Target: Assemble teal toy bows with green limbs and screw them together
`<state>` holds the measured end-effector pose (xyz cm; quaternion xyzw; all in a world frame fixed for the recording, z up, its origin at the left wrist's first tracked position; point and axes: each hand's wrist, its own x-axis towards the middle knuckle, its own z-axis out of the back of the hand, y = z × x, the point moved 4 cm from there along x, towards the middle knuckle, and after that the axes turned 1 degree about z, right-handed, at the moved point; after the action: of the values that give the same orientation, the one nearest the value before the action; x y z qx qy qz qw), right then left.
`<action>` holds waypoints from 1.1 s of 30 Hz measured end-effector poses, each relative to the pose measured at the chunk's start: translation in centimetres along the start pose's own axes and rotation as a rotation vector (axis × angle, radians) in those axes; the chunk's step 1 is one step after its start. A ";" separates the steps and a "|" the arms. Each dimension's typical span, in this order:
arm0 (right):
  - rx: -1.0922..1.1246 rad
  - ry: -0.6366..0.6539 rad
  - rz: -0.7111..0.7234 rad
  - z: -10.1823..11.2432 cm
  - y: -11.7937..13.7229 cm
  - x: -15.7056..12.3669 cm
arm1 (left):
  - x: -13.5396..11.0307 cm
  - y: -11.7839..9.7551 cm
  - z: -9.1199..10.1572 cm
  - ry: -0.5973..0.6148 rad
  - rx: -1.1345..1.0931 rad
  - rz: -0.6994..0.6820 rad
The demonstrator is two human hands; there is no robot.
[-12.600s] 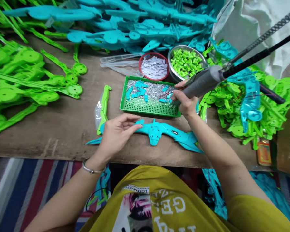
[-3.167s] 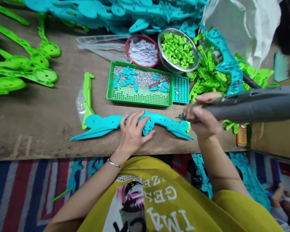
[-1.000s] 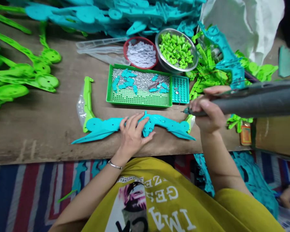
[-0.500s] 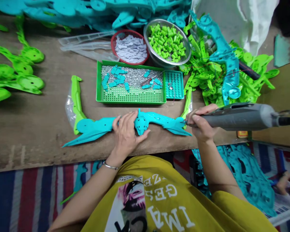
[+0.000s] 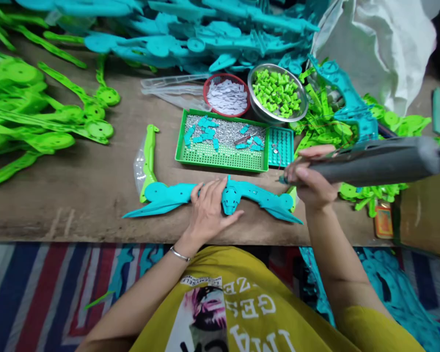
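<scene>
Blue bow (image 5: pixel 231 199): lies on the tabletop (image 5: pixel 95 195), towards its near edge; screw-driving step, apparently
Grey driver (image 5: pixel 370 165): points left
Left hand (image 5: pixel 209 209): spread wide over the bow, seemingly steadying it
Right hand (image 5: pixel 314 182): wrapped round the driver
Driver tip (image 5: pixel 283 180): off the bow, probably needing alignment with its right end (image 5: pixel 286 201)

I see a turquoise plastic bow-shaped piece (image 5: pixel 230 198) lying crosswise just on the six o'clock side of centre, its raised, slotted middle flanked by wings reaching toward nine and three, each ending in a flared point. From its nine o'clock end, a lime-green arm (image 5: pixel 149 161) stands out toward twelve. I find the grey power screwdriver (image 5: pixel 370 161) aloft at three o'clock, roughly level, bit toward nine, near that end but apart from it.
</scene>
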<state>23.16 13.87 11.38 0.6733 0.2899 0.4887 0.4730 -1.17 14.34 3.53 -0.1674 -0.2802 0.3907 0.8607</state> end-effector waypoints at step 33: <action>-0.016 -0.063 0.070 -6.1 -3.0 3.3 | -2.0 -0.2 2.1 -0.004 0.044 0.048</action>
<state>18.88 19.97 10.32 0.6942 0.2474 0.4858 0.4699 -3.38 12.80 4.60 -0.1543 -0.2692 0.4175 0.8541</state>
